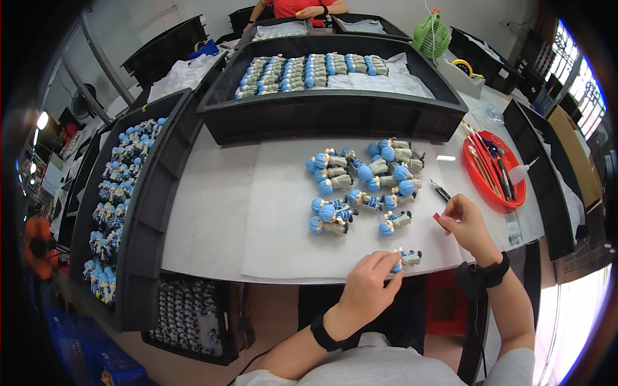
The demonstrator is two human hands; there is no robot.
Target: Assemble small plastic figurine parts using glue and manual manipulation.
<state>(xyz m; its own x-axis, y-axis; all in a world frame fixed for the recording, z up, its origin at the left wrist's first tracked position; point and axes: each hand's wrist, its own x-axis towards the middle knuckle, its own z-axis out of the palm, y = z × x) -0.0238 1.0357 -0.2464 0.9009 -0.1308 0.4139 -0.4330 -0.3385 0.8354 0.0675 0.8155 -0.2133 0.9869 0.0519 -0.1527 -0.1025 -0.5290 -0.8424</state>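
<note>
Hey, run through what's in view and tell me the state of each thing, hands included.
Left hand: closed on a figurine's head
Held figurine: lying near the table edge
Right hand: pinching a small red piece
Loose figurines: lying in a cluster
Pen-like tool: lying flat
Red basket: holding brushes
Large black tray: partly filled with figurines
Left black tray: crowded with figurines

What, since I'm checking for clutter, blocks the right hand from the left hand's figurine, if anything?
Nothing visible: only bare white sheet lies between the right hand and the blue-haired figurine at the left hand.
</note>
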